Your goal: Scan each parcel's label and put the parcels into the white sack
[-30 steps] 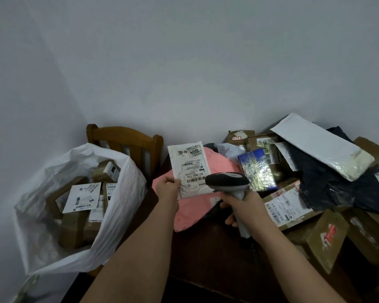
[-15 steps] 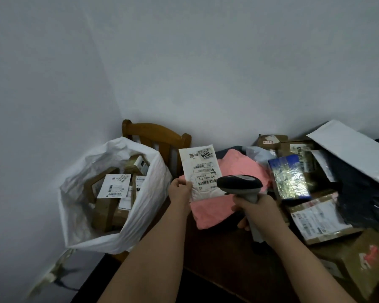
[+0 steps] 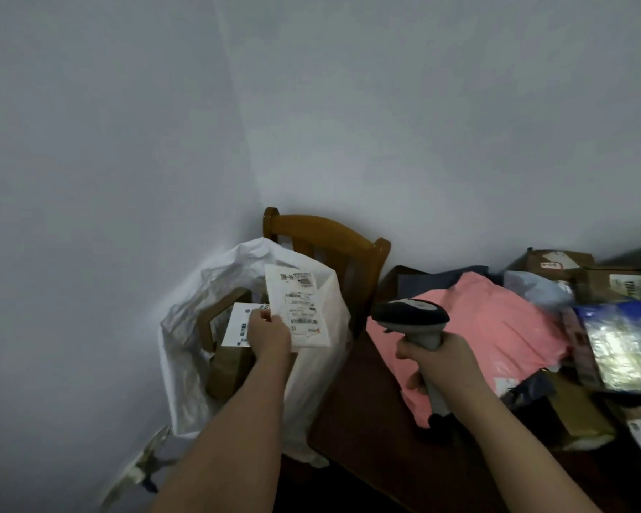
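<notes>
Pinching flat white parcel (image 3: 299, 307) over crinkled white sack (image 3: 186, 349), left hand (image 3: 271, 333).

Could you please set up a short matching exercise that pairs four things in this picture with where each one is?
Things:
1. small white parcel
2. scanner
3. pink parcel
4. wooden chair

Places:
A. lying on the table
B. behind the white sack
C. gripped in the right hand
D. held over the sack by the left hand

Pairs: 1-D, 2-C, 3-A, 4-B
</notes>
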